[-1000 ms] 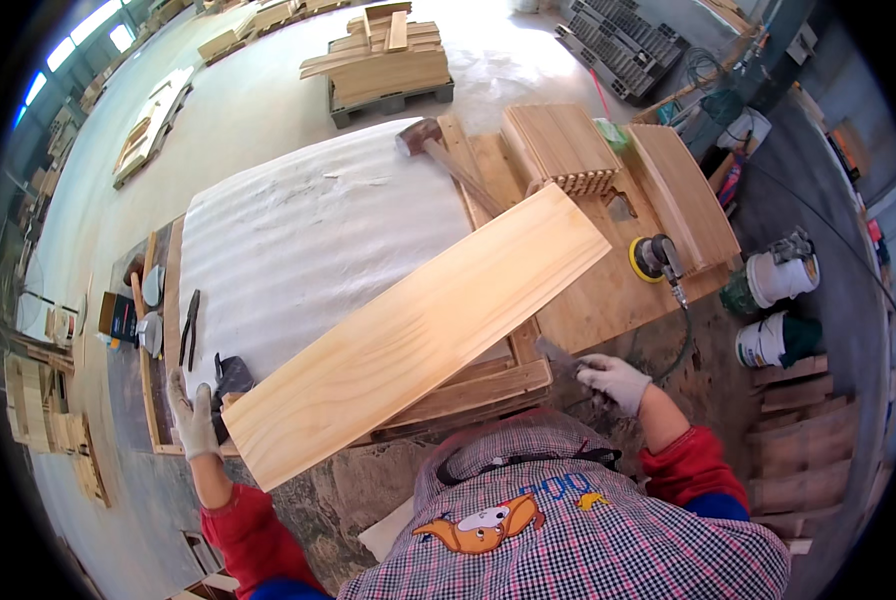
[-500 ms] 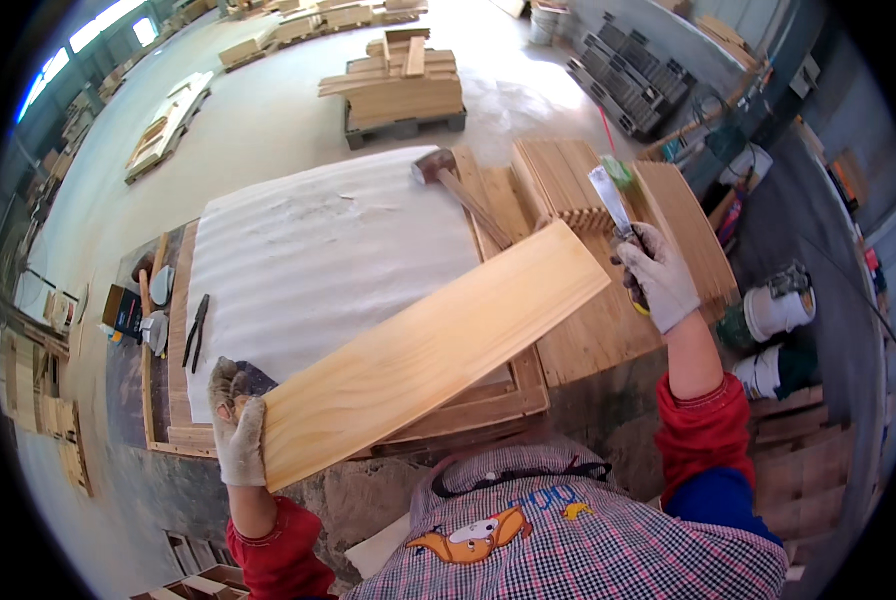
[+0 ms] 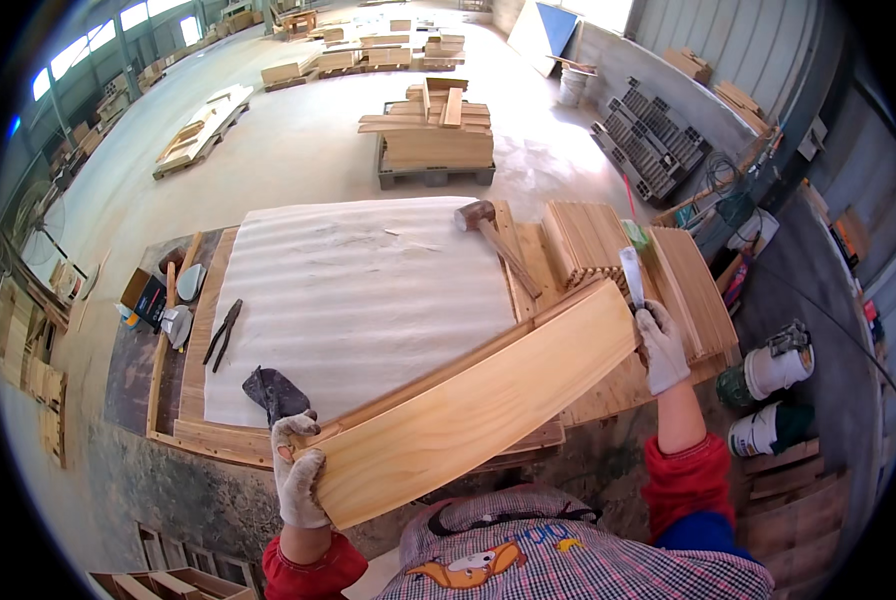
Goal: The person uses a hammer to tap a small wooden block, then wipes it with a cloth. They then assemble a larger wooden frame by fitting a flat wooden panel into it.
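Note:
A long, pale wooden board (image 3: 478,400) spans the space in front of me, its right end higher in view than its left. My left hand (image 3: 300,475), in a worn whitish glove, grips the board's left end. At the other end, my gloved right hand (image 3: 662,348) is closed around a putty knife (image 3: 632,276) whose blade points up; this hand also meets the board's end. A brownish strip shows along the board's far side. Just beyond my left hand lies a dark cloth-like piece (image 3: 276,394) on a white foam sheet (image 3: 368,290).
A mallet (image 3: 498,245) rests across the sheet's right edge, and pliers (image 3: 224,335) lie at its left. Stacked boards (image 3: 583,240) stand at the right of the bench. White buckets (image 3: 778,330) are on the right. A loaded pallet (image 3: 436,145) stands farther off.
My right hand has come to the board's right end with the putty knife. The board has turned, showing a strip along its far side. The view has tilted up.

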The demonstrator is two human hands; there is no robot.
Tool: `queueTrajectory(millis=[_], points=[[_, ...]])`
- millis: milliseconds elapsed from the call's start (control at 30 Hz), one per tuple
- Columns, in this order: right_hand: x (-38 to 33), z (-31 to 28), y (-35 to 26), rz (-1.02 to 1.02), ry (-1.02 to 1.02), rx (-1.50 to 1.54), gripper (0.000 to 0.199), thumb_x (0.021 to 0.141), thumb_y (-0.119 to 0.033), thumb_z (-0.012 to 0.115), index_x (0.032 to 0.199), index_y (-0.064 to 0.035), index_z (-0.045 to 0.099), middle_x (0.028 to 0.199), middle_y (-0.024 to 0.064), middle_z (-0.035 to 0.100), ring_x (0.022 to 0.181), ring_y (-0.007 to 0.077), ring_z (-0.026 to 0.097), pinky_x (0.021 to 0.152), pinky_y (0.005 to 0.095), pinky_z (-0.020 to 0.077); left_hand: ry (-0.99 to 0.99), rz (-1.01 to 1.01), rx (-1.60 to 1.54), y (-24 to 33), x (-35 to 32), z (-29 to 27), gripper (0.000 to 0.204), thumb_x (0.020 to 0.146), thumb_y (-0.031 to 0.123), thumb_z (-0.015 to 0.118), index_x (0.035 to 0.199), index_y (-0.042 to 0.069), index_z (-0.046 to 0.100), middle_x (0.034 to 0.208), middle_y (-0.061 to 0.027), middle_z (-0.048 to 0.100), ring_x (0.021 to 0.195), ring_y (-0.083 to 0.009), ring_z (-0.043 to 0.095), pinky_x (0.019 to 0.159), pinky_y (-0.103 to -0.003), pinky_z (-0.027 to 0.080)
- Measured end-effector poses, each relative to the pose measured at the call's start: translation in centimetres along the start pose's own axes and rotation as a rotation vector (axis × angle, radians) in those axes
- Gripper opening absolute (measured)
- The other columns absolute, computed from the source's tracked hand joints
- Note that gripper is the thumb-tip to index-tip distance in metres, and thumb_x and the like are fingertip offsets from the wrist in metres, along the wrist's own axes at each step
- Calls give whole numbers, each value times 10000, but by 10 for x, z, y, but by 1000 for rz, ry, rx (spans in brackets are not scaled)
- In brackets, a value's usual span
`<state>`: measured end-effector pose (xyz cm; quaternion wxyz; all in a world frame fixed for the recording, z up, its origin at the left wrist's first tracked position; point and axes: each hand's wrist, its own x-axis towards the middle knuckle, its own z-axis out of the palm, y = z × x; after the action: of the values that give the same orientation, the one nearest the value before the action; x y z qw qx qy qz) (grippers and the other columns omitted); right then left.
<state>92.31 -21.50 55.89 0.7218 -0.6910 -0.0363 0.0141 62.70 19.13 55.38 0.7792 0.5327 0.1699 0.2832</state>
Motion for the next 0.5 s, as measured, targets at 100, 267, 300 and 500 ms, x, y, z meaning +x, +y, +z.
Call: queueTrajectory(millis=[100,267,300,500], points=[[-11,0,18,-28,83,90,227,1004,-150,576,1203,-42,594,841,-71,546,663,3,459,549,160,354,-68,139,149,11,4,5,441,725,192,598,1126,30,513,1147,-128,502,1206,-253,437,1144,-404,243],[-42,-5,43,48,134,208,209,1004,-178,592,1186,-76,602,769,-88,541,511,-11,410,424,165,279,-147,238,269,-18,7,-29,405,766,215,569,1117,23,505,1167,-137,492,1295,-291,389,1172,-427,185],[-44,-2,42,49,138,205,206,1002,-184,597,1180,-81,605,769,-88,546,512,-11,412,425,166,282,-180,270,230,-23,3,-34,416,833,261,585,1156,16,493,1267,-166,492,1355,-307,373,1179,-439,205],[-58,-6,52,39,136,197,219,1004,-167,595,1188,-48,602,971,-21,631,835,41,576,734,197,474,-39,197,213,-29,-26,-23,785,854,417,670,1450,7,365,1545,-187,339,1423,-318,352,1183,-462,282]])
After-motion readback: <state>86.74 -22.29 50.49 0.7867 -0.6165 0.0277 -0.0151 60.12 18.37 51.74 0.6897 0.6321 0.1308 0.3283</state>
